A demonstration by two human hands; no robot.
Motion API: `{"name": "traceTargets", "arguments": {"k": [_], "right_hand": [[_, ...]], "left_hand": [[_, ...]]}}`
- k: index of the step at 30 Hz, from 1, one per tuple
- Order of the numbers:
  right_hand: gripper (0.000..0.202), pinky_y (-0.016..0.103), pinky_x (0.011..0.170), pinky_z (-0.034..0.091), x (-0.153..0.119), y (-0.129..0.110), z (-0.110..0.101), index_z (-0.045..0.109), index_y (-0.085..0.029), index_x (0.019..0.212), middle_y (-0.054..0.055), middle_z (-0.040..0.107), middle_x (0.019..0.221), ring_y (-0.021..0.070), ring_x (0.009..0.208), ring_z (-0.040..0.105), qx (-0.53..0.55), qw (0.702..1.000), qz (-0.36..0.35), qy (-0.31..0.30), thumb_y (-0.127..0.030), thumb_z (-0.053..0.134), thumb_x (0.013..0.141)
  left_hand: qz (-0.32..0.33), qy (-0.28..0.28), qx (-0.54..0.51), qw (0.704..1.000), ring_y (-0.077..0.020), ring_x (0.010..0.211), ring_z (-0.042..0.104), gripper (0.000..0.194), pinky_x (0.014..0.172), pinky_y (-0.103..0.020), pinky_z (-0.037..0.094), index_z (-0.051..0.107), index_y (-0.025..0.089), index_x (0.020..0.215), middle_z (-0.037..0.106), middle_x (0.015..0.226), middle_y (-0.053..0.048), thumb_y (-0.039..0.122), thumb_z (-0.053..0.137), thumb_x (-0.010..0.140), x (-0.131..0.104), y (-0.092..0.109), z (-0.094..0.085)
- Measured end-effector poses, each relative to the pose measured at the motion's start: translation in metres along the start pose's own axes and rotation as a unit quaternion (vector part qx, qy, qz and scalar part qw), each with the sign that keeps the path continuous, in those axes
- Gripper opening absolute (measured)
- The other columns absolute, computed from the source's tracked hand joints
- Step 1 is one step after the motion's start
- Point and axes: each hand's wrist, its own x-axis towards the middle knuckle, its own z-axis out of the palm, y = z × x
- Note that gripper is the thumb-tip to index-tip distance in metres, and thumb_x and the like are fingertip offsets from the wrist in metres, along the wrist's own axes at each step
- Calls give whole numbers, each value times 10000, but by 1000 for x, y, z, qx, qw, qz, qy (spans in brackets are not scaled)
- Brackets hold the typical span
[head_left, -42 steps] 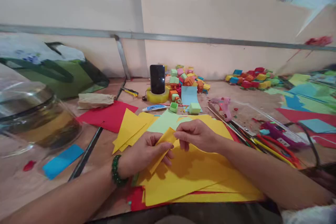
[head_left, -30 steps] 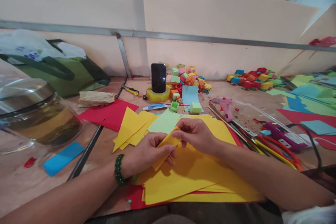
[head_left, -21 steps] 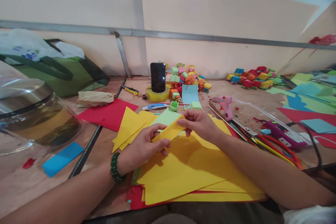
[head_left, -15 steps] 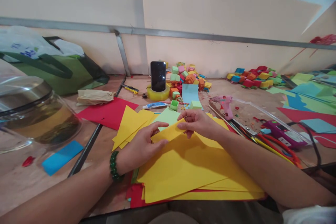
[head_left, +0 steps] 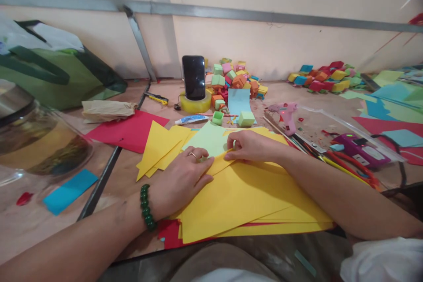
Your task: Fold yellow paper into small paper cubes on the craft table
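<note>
A small yellow paper strip (head_left: 220, 165) lies over a stack of larger yellow paper sheets (head_left: 244, 202). My left hand (head_left: 185, 178), with a ring and a green bead bracelet (head_left: 147, 207), has its thumb and fingers closed on the strip's left end. At the other end, my right hand (head_left: 244, 146) pinches the strip's upper edge between thumb and bent fingers. Pale green paper (head_left: 206, 139) shows just beyond the hands. Left of it are yellow paper triangles (head_left: 158, 145). My left hand hides part of the strip.
Behind the hands stand a phone (head_left: 194, 77) on a tape roll (head_left: 194, 102) and a heap of coloured paper boxes (head_left: 231, 77). To the right are a pink glue gun (head_left: 286, 114), scissors (head_left: 353, 167) and a purple power strip (head_left: 360, 152). A glass teapot (head_left: 42, 141) stands left.
My left hand has closed in on the strip, its fingers nearer my right hand. The strip now lies lower and flatter against the stack. The camera view has tilted down.
</note>
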Motion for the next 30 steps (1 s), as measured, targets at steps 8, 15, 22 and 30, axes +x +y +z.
{"name": "traceTargets", "arguments": {"k": [8, 15, 22, 30], "right_hand": [[142, 229, 609, 362, -6, -6, 1, 645, -187, 891, 19, 636, 788, 135, 677, 560, -77, 991, -98, 53, -256, 650, 767], [99, 236, 594, 340, -12, -25, -1, 642, -160, 690, 31, 643, 712, 128, 652, 536, -59, 990, -85, 95, -203, 614, 774], [304, 237, 501, 276, 5, -27, 20, 565, -169, 566, -16, 551, 550, 103, 545, 459, -5, 997, -16, 80, -410, 614, 746], [254, 218, 496, 307, 10, -25, 13, 533, -178, 609, -26, 547, 557, 98, 531, 464, 18, 999, -20, 25, -390, 635, 706]], "left_hand": [[59, -35, 122, 990, -225, 802, 549, 198, 727, -372, 486, 622, 124, 925, 622, 877, -92, 204, 441, 943, -1, 11, -2], [66, -40, 157, 985, -193, 754, 576, 150, 661, -302, 483, 618, 136, 915, 644, 829, -69, 63, 497, 868, -7, 15, -6], [26, -45, 116, 992, -190, 759, 593, 138, 636, -296, 483, 631, 165, 875, 651, 916, -78, 95, 513, 864, -5, 15, -7], [-3, -90, 77, 993, -195, 729, 580, 147, 582, -287, 447, 642, 160, 848, 664, 835, -60, 73, 523, 846, -2, 16, -13]]}}
